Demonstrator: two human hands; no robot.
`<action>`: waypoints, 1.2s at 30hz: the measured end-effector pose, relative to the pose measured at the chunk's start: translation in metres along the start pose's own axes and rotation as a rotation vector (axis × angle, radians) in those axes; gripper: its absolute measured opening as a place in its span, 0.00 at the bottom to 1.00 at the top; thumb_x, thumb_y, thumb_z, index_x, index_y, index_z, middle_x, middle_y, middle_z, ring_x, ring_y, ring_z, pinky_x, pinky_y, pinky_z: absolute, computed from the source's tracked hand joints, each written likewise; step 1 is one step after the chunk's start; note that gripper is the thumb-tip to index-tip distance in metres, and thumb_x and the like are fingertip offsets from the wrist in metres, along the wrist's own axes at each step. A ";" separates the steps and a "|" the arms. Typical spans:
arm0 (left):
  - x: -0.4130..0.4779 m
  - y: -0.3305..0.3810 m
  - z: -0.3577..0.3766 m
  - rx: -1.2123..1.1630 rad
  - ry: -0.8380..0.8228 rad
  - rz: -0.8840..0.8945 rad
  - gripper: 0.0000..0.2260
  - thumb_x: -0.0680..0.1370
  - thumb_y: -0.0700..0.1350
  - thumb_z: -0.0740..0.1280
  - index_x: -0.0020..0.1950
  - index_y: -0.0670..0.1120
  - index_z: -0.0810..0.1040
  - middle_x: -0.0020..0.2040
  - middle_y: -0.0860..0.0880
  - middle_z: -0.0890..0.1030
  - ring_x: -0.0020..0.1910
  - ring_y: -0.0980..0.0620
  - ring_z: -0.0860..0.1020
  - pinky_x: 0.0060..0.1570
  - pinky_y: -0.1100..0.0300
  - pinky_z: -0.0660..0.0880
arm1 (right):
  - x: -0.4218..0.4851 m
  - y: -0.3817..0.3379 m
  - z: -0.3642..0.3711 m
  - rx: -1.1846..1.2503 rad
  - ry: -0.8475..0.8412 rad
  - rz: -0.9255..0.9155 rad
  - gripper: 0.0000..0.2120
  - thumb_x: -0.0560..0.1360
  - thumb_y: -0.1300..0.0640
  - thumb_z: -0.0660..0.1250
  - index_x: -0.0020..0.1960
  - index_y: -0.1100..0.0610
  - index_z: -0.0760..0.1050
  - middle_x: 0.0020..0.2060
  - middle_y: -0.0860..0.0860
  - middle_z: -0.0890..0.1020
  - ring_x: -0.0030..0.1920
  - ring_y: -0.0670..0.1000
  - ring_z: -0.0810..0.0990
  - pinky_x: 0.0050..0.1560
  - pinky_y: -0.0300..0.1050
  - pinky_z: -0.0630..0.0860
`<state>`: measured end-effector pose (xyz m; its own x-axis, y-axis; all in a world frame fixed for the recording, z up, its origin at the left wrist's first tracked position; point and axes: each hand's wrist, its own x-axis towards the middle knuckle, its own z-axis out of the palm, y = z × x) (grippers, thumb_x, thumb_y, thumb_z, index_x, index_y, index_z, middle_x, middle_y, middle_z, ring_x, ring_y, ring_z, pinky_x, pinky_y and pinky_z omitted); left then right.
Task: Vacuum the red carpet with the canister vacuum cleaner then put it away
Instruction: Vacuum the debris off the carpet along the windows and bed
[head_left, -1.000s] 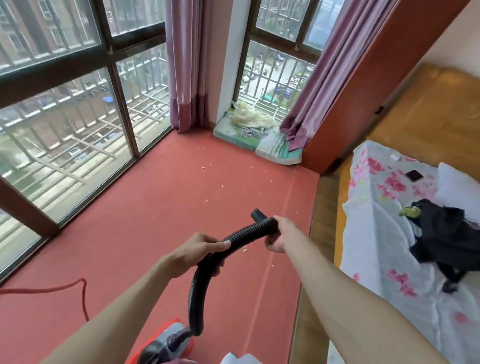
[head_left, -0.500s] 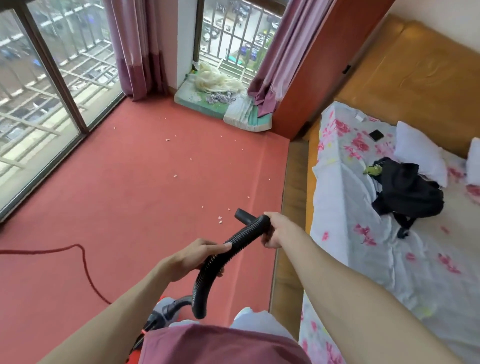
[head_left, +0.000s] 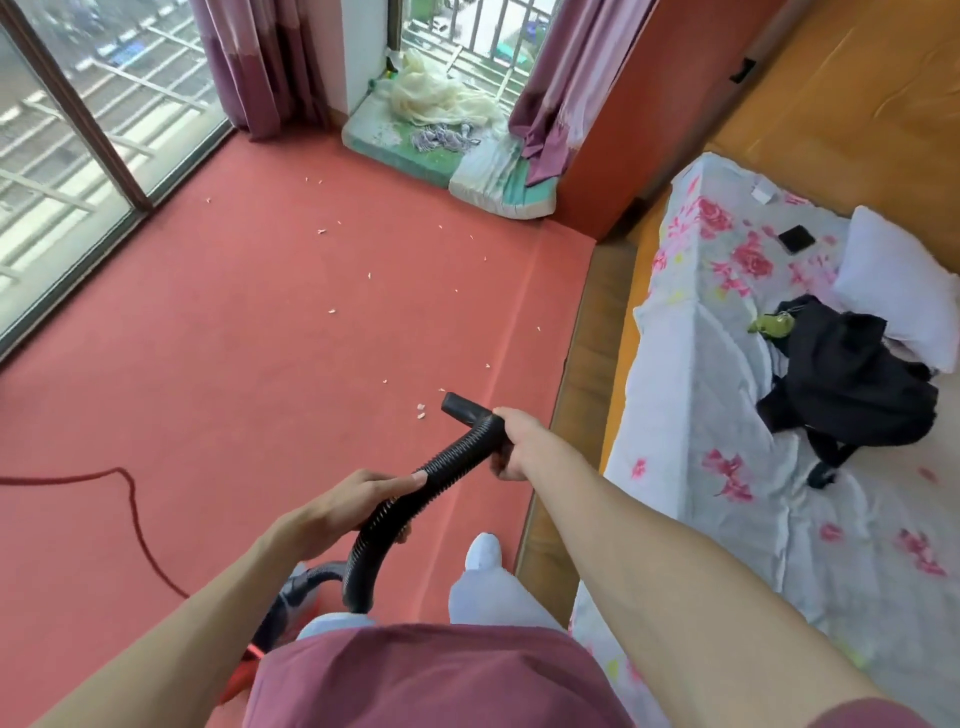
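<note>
On the red carpet (head_left: 249, 332), the canister vacuum (head_left: 301, 592) could snag the red cord (head_left: 136, 514) looping to its left, and its hose (head_left: 447, 460), left hand (head_left: 358, 499) and right hand (head_left: 519, 441) curled round it, ends high above the scraps (head_left: 420, 411) ahead.

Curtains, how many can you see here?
2. The left curtain hangs in the corner beside the big window; the right curtain hangs past the small window, hem on the cushion. More may be off-frame.

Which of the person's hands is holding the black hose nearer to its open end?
The right hand, gripping just behind the open tip; the left hand holds the hose farther down, toward the canister.
</note>
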<state>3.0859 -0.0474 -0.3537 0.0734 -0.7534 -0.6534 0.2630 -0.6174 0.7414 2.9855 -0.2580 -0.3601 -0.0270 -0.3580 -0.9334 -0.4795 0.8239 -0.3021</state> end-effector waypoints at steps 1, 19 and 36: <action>0.011 0.004 0.007 -0.002 0.021 -0.009 0.28 0.68 0.68 0.69 0.45 0.42 0.82 0.39 0.40 0.83 0.39 0.46 0.82 0.46 0.54 0.77 | 0.009 -0.008 -0.006 -0.003 -0.001 0.001 0.19 0.72 0.53 0.69 0.62 0.54 0.76 0.44 0.51 0.79 0.35 0.50 0.76 0.28 0.36 0.70; 0.131 0.034 0.114 -0.008 0.231 -0.242 0.25 0.77 0.65 0.66 0.41 0.43 0.80 0.33 0.48 0.81 0.34 0.52 0.78 0.43 0.57 0.74 | 0.148 -0.064 -0.088 -0.162 -0.078 0.057 0.16 0.76 0.50 0.67 0.61 0.56 0.75 0.51 0.54 0.81 0.42 0.51 0.78 0.31 0.41 0.72; 0.156 -0.060 0.094 0.093 0.171 -0.466 0.26 0.74 0.63 0.70 0.41 0.39 0.82 0.34 0.47 0.82 0.32 0.50 0.81 0.44 0.53 0.81 | 0.229 0.058 -0.062 -0.175 0.008 0.241 0.08 0.78 0.53 0.65 0.50 0.58 0.74 0.49 0.56 0.81 0.41 0.53 0.79 0.35 0.43 0.75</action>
<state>2.9908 -0.1494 -0.4858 0.1270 -0.3503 -0.9280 0.2195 -0.9025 0.3707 2.8976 -0.3194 -0.5792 -0.1651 -0.1655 -0.9723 -0.6023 0.7976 -0.0334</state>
